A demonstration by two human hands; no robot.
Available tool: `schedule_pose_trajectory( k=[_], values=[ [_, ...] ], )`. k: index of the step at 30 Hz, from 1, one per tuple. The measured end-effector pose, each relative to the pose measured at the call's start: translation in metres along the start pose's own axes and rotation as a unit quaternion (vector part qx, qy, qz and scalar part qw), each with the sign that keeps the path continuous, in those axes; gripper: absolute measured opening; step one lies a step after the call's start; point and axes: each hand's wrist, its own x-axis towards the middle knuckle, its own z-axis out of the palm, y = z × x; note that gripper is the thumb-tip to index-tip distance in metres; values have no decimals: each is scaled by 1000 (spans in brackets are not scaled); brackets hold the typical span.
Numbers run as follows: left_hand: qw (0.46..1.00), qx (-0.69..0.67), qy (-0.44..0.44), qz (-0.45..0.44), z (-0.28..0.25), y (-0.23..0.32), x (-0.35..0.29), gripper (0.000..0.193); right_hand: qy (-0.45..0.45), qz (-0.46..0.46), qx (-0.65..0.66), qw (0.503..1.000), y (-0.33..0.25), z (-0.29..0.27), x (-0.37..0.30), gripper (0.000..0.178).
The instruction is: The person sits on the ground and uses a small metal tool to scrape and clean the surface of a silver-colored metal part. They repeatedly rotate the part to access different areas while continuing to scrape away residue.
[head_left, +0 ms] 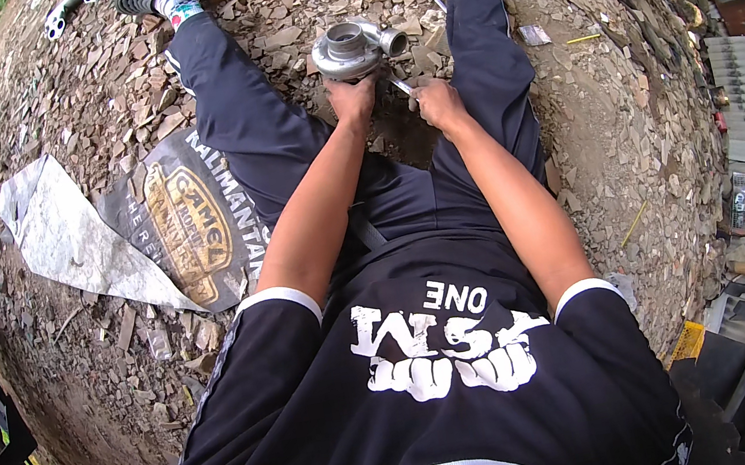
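Left hand (352,98) grasps the rim of a round, cast grey metal turbo housing (354,48) resting on stony ground (628,111). Right hand (438,103) is clenched on a slim steel tool (400,85) beside it.

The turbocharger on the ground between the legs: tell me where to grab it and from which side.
Grip the turbocharger by its round snail housing, from the near side, where the left hand already rests. The open inlet faces up and an outlet pipe juts right, so the near curved wall likely gives the fingers the broadest hold. The right hand holds a slim metal tool.
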Motion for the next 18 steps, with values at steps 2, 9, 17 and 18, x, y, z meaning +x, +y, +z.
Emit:
schedule_pose_trajectory(
  k=[2, 9, 17, 18],
  values=[
    [1000, 5, 14, -1, -1, 2, -3, 104, -12, 18, 4, 1000, -20, -8, -11, 28],
    [999, 36, 27, -13, -4, 1, -3, 109, -38, 45, 9, 998, -24, -1, -7, 30],
    [995, 83, 58, -23, 3, 24, -24, 116, -18, -10, 54, 998, -12, 17, -8, 34],
    [995, 78, 57, -21, 3, 23, -24, 116, -18, -8, 45, 999, -7, 19, -7, 36]
  ],
)
